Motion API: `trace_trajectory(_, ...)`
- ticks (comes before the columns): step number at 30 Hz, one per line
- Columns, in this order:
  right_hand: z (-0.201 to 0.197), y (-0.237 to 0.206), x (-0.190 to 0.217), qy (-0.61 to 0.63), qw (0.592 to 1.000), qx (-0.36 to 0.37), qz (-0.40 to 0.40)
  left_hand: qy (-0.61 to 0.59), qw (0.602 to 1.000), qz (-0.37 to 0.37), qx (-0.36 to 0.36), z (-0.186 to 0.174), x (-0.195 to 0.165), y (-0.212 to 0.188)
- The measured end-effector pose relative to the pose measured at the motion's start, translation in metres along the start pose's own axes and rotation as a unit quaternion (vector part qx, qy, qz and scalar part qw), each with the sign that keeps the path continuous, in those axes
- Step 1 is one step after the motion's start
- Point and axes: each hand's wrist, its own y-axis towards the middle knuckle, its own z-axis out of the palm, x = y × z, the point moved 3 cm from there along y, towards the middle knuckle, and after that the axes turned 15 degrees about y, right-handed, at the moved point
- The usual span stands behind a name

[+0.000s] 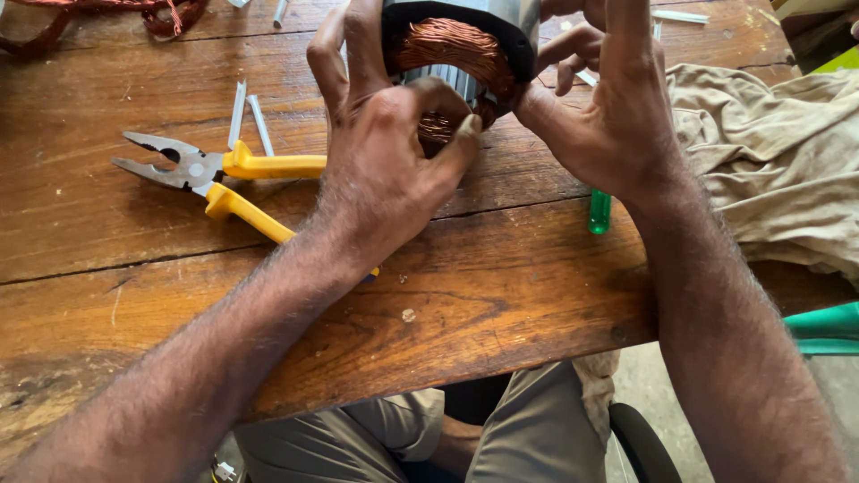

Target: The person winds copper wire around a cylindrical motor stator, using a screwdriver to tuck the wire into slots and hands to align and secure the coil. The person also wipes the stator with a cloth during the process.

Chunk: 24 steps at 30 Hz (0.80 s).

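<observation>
Surface: a worn wooden table [501, 295], brown planks with cracks and scuffs, seen from above; the person sits at its near edge.
Motor stator: a round steel stator [488, 22] at the far middle, held tilted toward the camera so its open end faces the person; grey smooth shell, ribbed core inside.
Copper winding: a glossy reddish coil [452, 45] of fine wire bulging from the stator's end.
Left hand: the left hand [380, 156] is wrapped around the stator's left and near side, fingers curled over the shell, thumb pressed on the winding, seemingly steadying it.
Right hand: the right hand [617, 116] grips the right side, fingers closed against the shell and coil.
Pliers: yellow-handled pliers [210, 174] lie left of the hands, metal nose open, partly under the left wrist.
Green handle: a translucent green tool handle [599, 212] pokes out below the right hand.
Cloth: crumpled beige cloth [769, 170] at the right.
Strips: pale thin strips [249, 121] beyond the pliers.
</observation>
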Motion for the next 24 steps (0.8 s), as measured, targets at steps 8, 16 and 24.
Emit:
trace_trajectory(8, -0.001, -0.002, 0.001, 0.012, 0.999, -0.006, 0.045, -0.071, 0.997, -0.031, 0.012, -0.005, 0.0, 0.004)
trace_trajectory(16, -0.003, -0.002, 0.003, -0.017, 1.0, 0.008, 0.012, -0.03, 0.999, -0.025, -0.003, -0.005, -0.003, 0.002)
trace_trajectory(24, -0.001, -0.002, 0.005, -0.031, 0.999, 0.001, 0.036, 0.011, 0.999, 0.019, -0.028, -0.004, -0.002, 0.0)
